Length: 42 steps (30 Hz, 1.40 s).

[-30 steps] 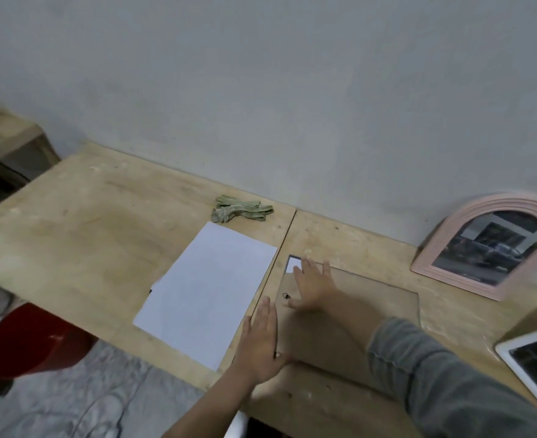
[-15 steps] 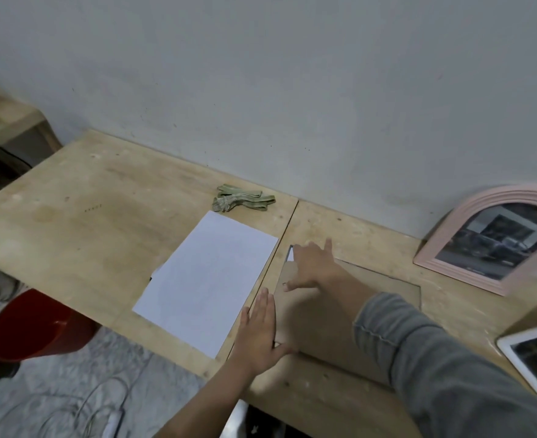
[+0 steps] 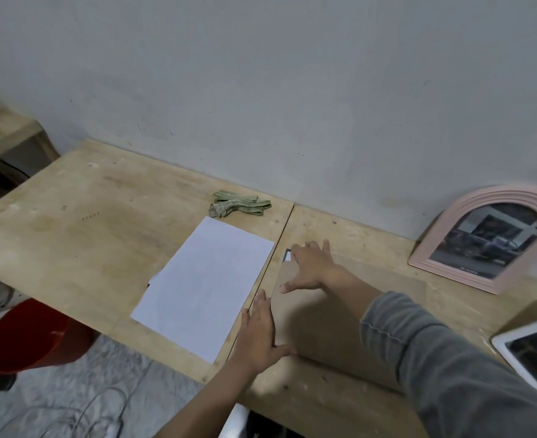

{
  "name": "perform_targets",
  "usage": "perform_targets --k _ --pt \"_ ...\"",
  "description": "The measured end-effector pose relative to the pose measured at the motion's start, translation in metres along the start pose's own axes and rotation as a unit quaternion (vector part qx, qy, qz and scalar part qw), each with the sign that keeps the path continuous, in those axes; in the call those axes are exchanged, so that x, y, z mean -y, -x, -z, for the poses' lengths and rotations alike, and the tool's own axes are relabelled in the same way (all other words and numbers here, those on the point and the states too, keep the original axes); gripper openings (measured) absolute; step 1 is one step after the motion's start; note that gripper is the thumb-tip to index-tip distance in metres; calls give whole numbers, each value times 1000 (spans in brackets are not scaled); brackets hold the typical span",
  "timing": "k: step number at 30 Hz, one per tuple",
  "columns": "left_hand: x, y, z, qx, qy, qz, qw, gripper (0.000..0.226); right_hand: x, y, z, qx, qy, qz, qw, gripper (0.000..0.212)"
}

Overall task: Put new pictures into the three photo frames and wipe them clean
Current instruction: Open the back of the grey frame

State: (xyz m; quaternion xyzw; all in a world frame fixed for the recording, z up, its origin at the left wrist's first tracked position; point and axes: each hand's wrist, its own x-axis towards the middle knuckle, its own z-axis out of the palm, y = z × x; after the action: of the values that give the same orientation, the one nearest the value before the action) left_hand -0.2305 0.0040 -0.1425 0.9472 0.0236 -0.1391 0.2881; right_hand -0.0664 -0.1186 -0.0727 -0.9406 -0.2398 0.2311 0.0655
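Plywood bench point(image 3: 71, 222): brown fibreboard frame backing point(image 3: 330, 314) lies face-down at centre-right, left hand point(image 3: 259, 331) flat along its edge, right hand point(image 3: 308, 267) spread on its far corner; I'd press evenly, seating corners first.

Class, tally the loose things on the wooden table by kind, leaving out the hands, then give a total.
Photo frames: 3, the pink arched frame, the white rectangular frame and the face-down frame with brown backing board
White paper sheets: 1
Green cloths: 1
Total: 5
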Motion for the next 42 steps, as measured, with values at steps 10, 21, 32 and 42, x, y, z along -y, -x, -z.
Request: perform_targets --k 10,21,32,42 --pt "-1 1 2 -13 84 10 996 123 -24 52 -64 -254 -119 -143 949 69" --pt "-3 6 7 -11 116 -12 993 123 -88 145 -113 -262 -230 -404 846 75" --pt "-19 7 16 16 141 -5 990 115 -90 173 -92 -325 -380 -366 785 66" --pt "-38 5 28 -69 255 -2 964 78 -84 184 -85 -356 -381 -346 780 68"
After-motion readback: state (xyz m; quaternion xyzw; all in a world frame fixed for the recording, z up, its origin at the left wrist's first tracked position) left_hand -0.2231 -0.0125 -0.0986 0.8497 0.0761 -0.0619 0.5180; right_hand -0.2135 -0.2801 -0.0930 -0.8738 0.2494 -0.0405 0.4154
